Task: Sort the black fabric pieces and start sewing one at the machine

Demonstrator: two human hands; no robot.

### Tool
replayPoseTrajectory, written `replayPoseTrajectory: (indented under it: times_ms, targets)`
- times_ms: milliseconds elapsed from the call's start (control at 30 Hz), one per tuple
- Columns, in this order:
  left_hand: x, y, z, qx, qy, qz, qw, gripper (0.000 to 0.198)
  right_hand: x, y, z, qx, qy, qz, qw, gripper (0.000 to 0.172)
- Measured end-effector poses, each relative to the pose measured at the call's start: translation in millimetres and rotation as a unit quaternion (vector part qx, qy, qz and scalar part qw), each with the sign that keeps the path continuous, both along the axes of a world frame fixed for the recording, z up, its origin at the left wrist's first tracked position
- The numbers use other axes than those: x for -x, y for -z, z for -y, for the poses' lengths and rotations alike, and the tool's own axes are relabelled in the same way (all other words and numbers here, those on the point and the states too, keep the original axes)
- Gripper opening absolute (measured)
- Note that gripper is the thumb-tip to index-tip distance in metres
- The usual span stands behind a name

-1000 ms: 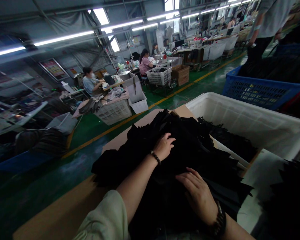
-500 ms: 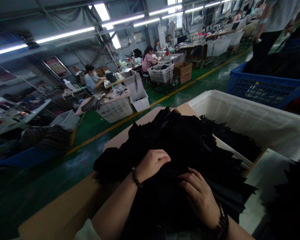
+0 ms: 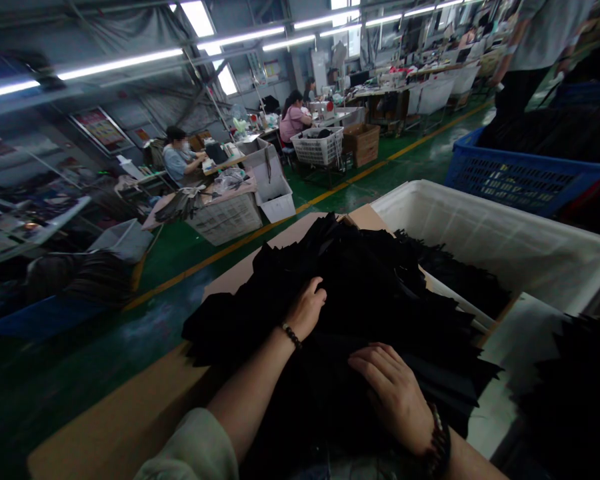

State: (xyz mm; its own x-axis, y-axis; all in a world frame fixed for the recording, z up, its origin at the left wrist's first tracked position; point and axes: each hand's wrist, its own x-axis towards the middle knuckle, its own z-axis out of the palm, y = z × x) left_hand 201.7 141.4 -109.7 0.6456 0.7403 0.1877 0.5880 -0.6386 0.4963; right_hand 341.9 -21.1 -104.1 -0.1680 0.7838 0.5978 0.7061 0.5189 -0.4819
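Observation:
A broad, fanned heap of black cut cloth pieces (image 3: 360, 280) lies in front of me, ragged at its edges. Reaching into its middle, my left hand (image 3: 307, 308) has its fingers curled together on the black cloth; the fingertips are partly hidden in the dark fabric. Nearer to me, my right hand (image 3: 393, 387) rests on a smoother black cloth piece (image 3: 325, 380), palm down with its fingers stretched out. Dark fabric blends together, so single layers are hard to tell apart.
Cardboard (image 3: 130, 413) lies under the heap. On the right stand a white plastic bin (image 3: 510, 220) with black pieces inside, a pale board (image 3: 510, 367) and a blue crate (image 3: 505, 173). Beyond the aisle, people sit at sewing tables; another person (image 3: 545, 40) stands at upper right.
My left hand has moved forward over the heap, its fingers bending down onto the cloth. My right hand has settled slightly leftward in view, still flat on the fabric.

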Motion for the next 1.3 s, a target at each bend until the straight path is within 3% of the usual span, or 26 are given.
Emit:
replayPoseTrajectory:
  times_ms: [100, 200, 400, 500, 600, 733, 800, 900, 1100, 1300]
  targets:
    - [7.2, -15.7, 10.9, -0.019, 0.014, -0.054, 0.998, 0.013, -0.2, -2.5, 0.0, 0.000, 0.019, 0.004, 1.000, 0.035]
    - [14.5, -37.1, 30.8, -0.007, 0.038, -0.047, 0.998, 0.010, -0.8, -2.0, -0.2, 0.000, 0.048, 0.016, 0.999, 0.039]
    - [21.4, -68.5, 62.8, 0.021, 0.192, 0.010, 0.981, 0.005, -2.5, 3.6, -5.0, 0.009, 0.067, 0.019, 0.998, 0.036]
    - [18.9, -68.9, 58.2, 0.106, 0.234, 0.008, 0.966, 0.007, -2.9, 3.1, -5.0, 0.037, 0.045, -0.008, 0.998, 0.034]
    - [6.9, -58.7, 39.4, 0.166, 0.171, 0.047, 0.970, 0.015, -3.0, -0.3, -2.6, 0.029, 0.049, -0.011, 0.998, 0.040]
    - [-22.6, -34.6, 6.3, 0.011, 0.042, 0.035, 0.998, 0.020, -3.7, -3.9, 0.1, 0.023, 0.038, 0.011, 0.999, 0.045]
    - [-36.4, -23.4, -6.5, -0.037, 0.031, -0.010, 0.999, 0.027, -4.5, -4.3, 0.8, 0.029, 0.032, 0.013, 0.999, 0.043]
    - [-46.5, -16.4, -14.8, -0.056, 0.029, -0.033, 0.997, 0.014, -5.6, -3.7, 1.6, 0.023, 0.045, 0.024, 0.998, 0.044]
    - [-28.3, -39.0, 8.4, -0.051, 0.103, 0.012, 0.993, 0.011, -3.6, 1.0, 0.6, -0.006, 0.101, 0.044, 0.994, 0.040]
    - [-3.5, -61.3, 50.7, 0.031, 0.199, 0.016, 0.979, 0.009, -2.6, 4.9, -1.7, 0.019, 0.075, 0.021, 0.997, 0.042]
